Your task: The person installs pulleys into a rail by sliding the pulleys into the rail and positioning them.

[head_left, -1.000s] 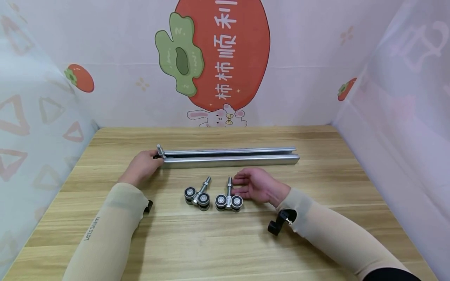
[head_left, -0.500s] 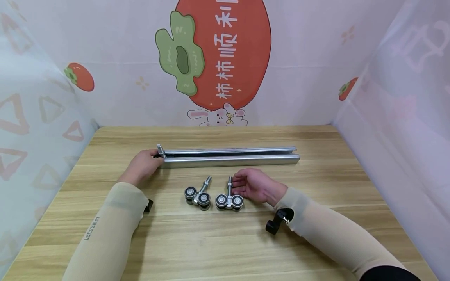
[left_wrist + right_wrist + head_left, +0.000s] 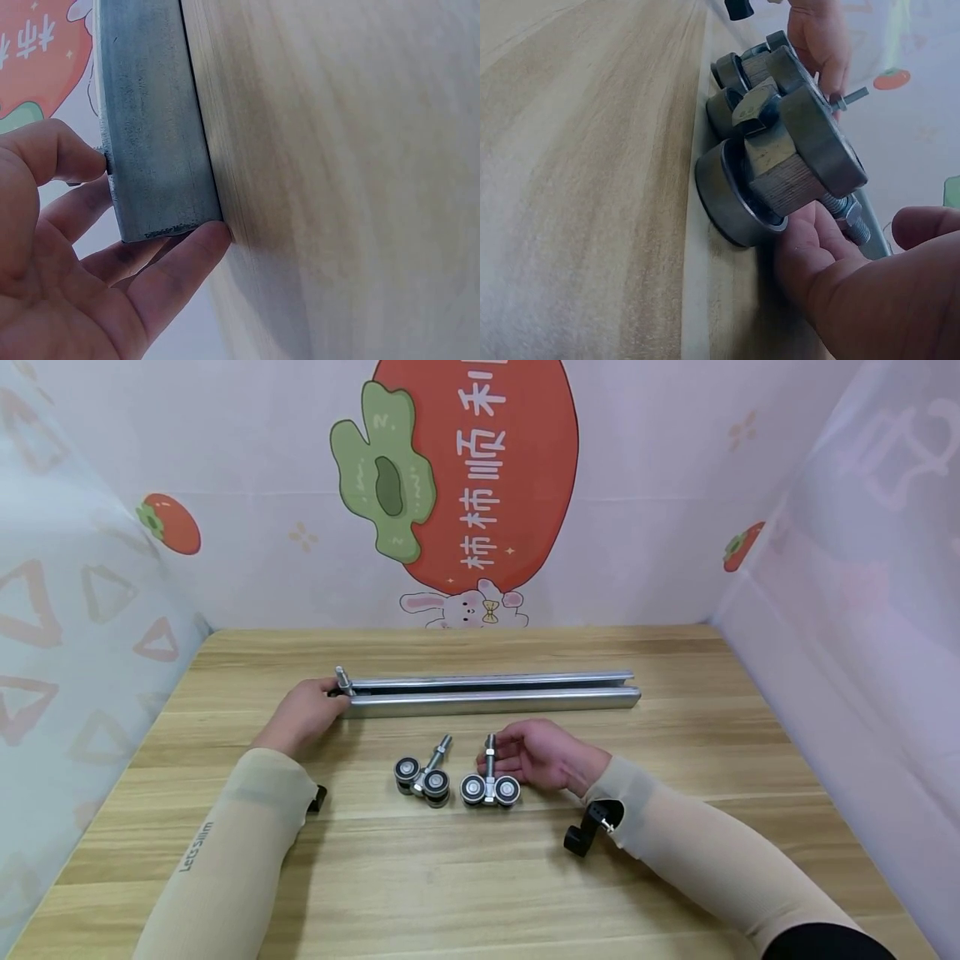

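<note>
Head view: left hand (image 3: 300,714) grips the silver metal channel rail (image 3: 495,704) by its end; right hand (image 3: 551,756), fingers relaxed, lies behind the nearest steel-and-black wheeled roller (image 3: 490,790) on the table (image 3: 450,893), likely heavy, stiff, best pinched by its threaded stem (image 3: 491,745).

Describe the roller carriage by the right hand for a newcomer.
On the wooden table, find the long metal rail. Nearer the camera, take the right roller carriage, by the right hand. Its bolt points straight at the rail; the left carriage has a slanted one.
</note>
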`<move>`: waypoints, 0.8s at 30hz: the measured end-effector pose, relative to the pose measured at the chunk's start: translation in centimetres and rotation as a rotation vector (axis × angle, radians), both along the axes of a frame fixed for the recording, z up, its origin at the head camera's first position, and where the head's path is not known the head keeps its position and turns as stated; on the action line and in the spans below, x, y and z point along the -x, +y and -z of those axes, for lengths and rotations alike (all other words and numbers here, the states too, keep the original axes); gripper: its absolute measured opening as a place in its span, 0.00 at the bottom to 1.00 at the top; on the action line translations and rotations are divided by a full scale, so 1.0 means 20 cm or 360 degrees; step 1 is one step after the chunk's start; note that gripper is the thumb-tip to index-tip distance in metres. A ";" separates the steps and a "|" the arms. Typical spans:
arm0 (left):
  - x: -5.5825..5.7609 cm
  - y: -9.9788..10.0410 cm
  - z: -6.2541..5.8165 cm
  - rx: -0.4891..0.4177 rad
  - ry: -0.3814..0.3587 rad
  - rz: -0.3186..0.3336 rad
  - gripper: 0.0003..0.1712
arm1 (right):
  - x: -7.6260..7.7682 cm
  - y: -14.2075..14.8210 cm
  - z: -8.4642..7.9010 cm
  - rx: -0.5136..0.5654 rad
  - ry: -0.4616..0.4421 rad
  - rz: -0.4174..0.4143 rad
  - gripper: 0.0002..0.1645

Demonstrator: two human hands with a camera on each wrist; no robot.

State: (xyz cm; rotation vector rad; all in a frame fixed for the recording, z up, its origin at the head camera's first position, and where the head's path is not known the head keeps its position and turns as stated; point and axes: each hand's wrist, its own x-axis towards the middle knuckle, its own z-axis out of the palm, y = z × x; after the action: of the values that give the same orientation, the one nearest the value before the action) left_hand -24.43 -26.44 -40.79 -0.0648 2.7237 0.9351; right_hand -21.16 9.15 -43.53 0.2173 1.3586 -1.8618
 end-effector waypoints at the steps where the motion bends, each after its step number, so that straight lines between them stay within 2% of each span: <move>1: 0.00 0.00 0.00 -0.0001 -0.0005 -0.0002 0.34 | 0.00 0.00 0.00 -0.0004 0.0004 0.0003 0.24; 5: 0.01 -0.01 0.01 -0.0001 -0.0011 -0.0006 0.34 | 0.00 0.00 0.02 -0.0021 0.0012 0.0027 0.22; 15: 0.01 -0.01 0.01 -0.0003 -0.0025 -0.0005 0.35 | 0.01 0.01 0.03 -0.0048 0.0086 -0.0046 0.21; 24: 0.00 -0.01 0.00 -0.0003 -0.0016 0.0000 0.34 | 0.04 0.05 0.01 -0.0146 0.0182 -0.0021 0.22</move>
State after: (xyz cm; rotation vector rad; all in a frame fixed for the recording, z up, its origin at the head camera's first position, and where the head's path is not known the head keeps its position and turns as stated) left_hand -24.49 -26.59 -40.86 -0.0692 2.7133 0.9350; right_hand -22.02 10.09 -43.66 0.1499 1.5215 -1.8269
